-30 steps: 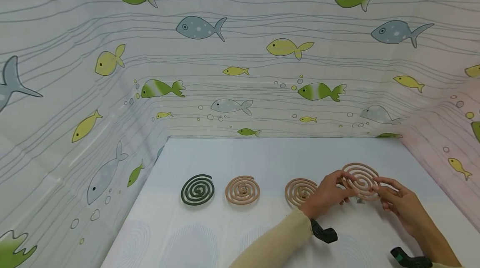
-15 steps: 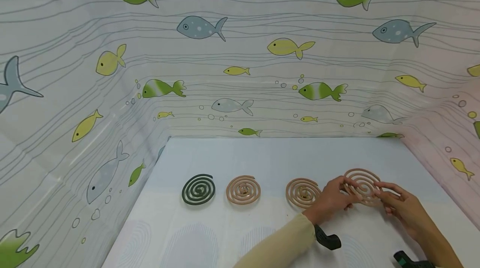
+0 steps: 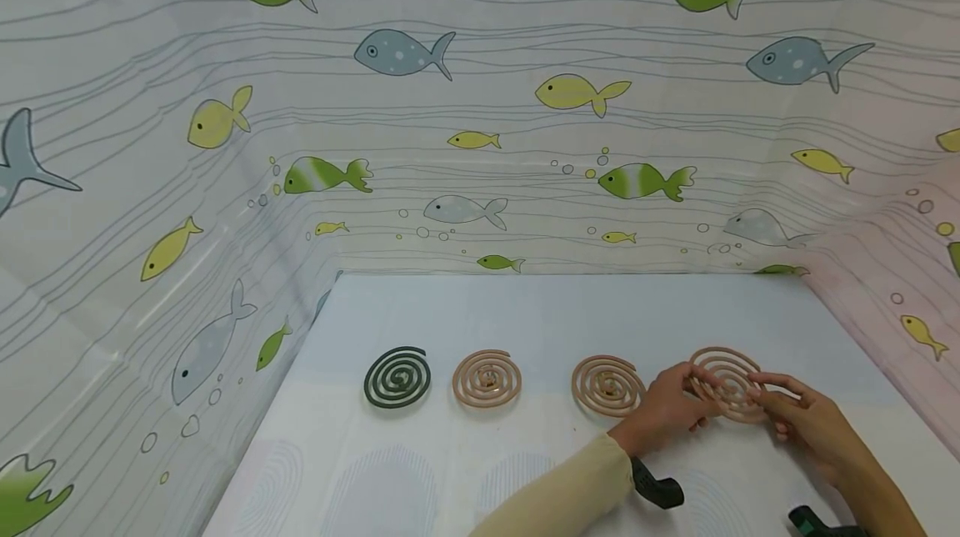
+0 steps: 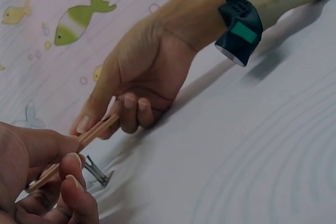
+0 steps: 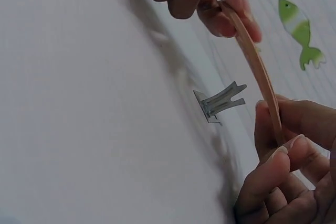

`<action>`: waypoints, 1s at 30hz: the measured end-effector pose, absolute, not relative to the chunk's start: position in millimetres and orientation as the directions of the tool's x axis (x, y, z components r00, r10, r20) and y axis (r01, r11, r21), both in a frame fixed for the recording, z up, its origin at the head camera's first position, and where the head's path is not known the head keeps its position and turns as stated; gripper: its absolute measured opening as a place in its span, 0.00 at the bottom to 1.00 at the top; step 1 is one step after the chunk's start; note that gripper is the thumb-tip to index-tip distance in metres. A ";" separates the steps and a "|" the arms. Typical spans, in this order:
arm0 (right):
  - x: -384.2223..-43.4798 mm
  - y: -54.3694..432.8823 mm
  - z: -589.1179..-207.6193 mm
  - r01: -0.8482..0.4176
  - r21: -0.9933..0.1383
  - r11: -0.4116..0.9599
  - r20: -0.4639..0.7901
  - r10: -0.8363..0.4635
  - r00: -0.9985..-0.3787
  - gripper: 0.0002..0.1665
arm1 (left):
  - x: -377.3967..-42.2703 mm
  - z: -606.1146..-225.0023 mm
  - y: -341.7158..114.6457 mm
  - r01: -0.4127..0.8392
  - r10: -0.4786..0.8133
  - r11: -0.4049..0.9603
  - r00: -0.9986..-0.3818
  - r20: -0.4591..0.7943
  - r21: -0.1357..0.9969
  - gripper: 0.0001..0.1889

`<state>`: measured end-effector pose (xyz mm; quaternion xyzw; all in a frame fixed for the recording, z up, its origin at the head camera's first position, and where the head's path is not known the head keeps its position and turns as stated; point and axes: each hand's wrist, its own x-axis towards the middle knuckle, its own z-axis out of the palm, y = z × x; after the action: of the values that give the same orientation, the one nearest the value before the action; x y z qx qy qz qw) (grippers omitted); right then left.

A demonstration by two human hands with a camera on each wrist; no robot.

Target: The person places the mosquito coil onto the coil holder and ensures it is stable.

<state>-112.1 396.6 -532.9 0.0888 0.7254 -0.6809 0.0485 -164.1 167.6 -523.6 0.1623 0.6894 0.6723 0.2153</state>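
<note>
A brown mosquito coil (image 3: 729, 389) is held flat over the right part of the table by both hands. My left hand (image 3: 663, 405) pinches its left edge between thumb and fingers. On the opposite edge, my right hand (image 3: 813, 422) pinches it the same way. Underneath stands a small metal coil stand (image 5: 224, 100) with a forked upright, on the white tabletop. In the right wrist view the coil (image 5: 257, 66) appears edge-on, apart from the fork's tips. The head view hides the stand behind the coil and hands.
To the left, a dark green coil (image 3: 397, 378) and two brown coils, one nearer the middle (image 3: 487, 379) and one (image 3: 604, 387) close by my left hand, sit in a row on the white table (image 3: 480, 312). A fish-patterned curtain (image 3: 480, 178) encloses the back and sides.
The coil has come down and slightly right toward the table, both hands moving with it and keeping their pinch. The other coils have stayed in place.
</note>
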 end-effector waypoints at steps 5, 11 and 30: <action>-113.5 394.4 -534.1 0.225 -0.970 0.092 -0.219 0.070 -0.973 0.11 | -162.6 -526.6 166.8 -0.085 0.519 0.025 -0.851 -0.086 0.996 0.14; -114.9 391.3 -534.9 0.229 -0.966 0.124 -0.217 0.100 -0.971 0.10 | -161.7 -530.6 166.9 -0.092 0.509 0.035 -0.855 -0.097 0.995 0.13; -116.3 392.3 -535.7 0.226 -0.954 0.195 -0.194 0.170 -0.966 0.10 | -163.4 -532.1 176.3 -0.047 0.422 0.076 -0.903 -0.075 0.996 0.13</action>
<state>-116.3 392.3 -535.7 0.1283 0.7727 -0.6212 0.0225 -163.4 176.3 -532.1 0.1318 0.7122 0.6668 0.1758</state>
